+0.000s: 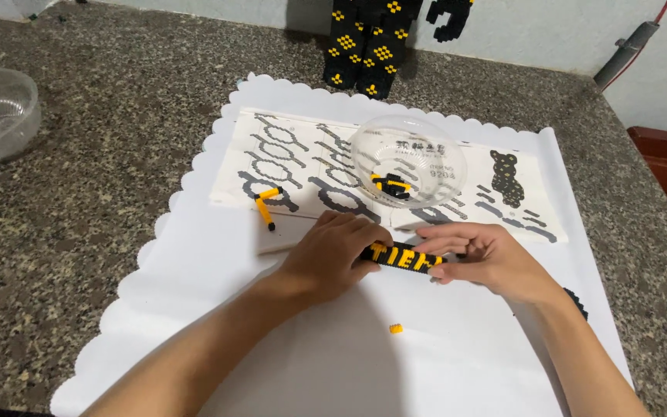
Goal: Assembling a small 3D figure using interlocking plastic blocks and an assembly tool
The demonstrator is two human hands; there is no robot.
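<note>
Head view shows left hand [332, 259] and right hand [482, 261] pinching a black-and-yellow brick strip [401, 257] by its ends, mid-assembly over white scalloped paper [310, 355]; steady alignment seems needed.

Just two bare arms coming in from the bottom edge, no sleeves in sight. Left hand [332, 251] and right hand [482, 259] are both bare too: no gloves, rings, watch or bands visible.

A single head-worn camera looks steeply down and forward from close above the speckled stone table [102, 201], facing the rear wall [519, 31], both forearms entering from the bottom edge of the frame.
</note>
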